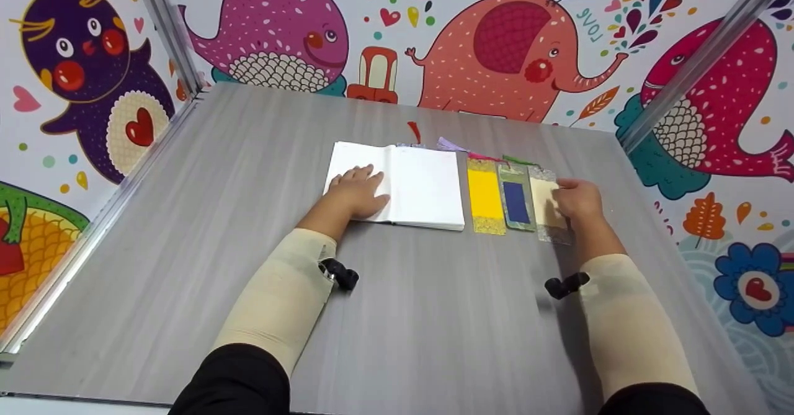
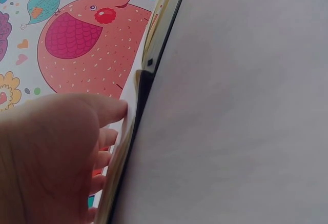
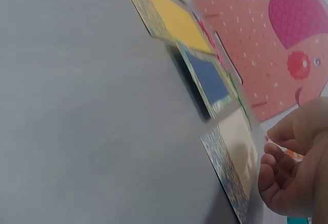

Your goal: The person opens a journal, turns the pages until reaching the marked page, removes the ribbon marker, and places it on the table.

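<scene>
An open book with blank white pages lies on the table. My left hand rests on its left page with the fingers spread. To the right of the book lie three bookmarks side by side: a yellow one, a green one with a blue panel and a cream one with a patterned end. My right hand is at the cream bookmark's right edge. In the right wrist view, its fingers are loosely curled beside that edge, with nothing seen between them.
Red, lilac, pink and green tassels lie along the far side of the book and bookmarks. The grey table meets walls printed with cartoon animals at the back and sides.
</scene>
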{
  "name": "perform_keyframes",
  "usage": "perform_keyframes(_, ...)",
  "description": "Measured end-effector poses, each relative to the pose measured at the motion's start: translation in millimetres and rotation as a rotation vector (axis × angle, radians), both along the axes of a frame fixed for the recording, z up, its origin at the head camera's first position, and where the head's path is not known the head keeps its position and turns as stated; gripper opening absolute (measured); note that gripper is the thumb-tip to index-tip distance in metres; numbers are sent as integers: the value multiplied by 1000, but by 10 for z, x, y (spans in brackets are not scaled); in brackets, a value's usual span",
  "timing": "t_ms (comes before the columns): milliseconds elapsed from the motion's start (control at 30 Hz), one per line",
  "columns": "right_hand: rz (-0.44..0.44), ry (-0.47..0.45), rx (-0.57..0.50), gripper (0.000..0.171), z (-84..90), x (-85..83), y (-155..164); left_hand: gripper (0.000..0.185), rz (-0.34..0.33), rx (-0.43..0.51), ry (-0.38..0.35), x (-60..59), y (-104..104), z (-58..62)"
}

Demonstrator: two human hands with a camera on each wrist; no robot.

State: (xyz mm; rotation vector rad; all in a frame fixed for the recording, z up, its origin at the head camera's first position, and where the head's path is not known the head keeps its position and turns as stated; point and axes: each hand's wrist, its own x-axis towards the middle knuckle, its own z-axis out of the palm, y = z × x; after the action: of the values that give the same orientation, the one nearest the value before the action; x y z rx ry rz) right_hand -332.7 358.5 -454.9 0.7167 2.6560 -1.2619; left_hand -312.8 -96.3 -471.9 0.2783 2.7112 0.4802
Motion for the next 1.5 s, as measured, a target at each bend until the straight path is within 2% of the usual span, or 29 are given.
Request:
perform_keyframes(233, 66, 95, -30, 50, -9, 72, -253, 74, -2, -3, -5, -21, -7, -16)
perform_keyframes(433, 21, 57, -77, 54, 4, 89, -495, 74, -3, -6, -3, 8, -6, 11)
perform_keyframes(567, 17, 53, -117, 52, 33, 98, -636, 73, 5, 20, 23, 50, -10, 26)
perform_keyframes(667, 33, 57, -134, 51, 58, 121, -734, 73, 7, 35, 40, 72, -13, 30)
perform_keyframes(833, 94, 92, -91, 50, 98, 144, -929, 73, 4, 28, 42, 68, -16, 27)
perform_keyframes(1033, 126, 115, -139, 49, 166, 196, -1218, 74, 4, 23, 46, 80, -6, 35)
perform_keyframes(1133, 152, 125, -129, 49, 167, 230, -1329, 74, 3, 20, 48, 79, 4, 30)
perform_keyframes(1300, 248, 196, -96, 51, 104, 285, -1454, 73, -3, 21, 50, 70, 8, 26)
perform_keyframes(1500, 445, 264, -80, 56, -29, 337, -1586, 73, -2, 21, 53, 61, -12, 14)
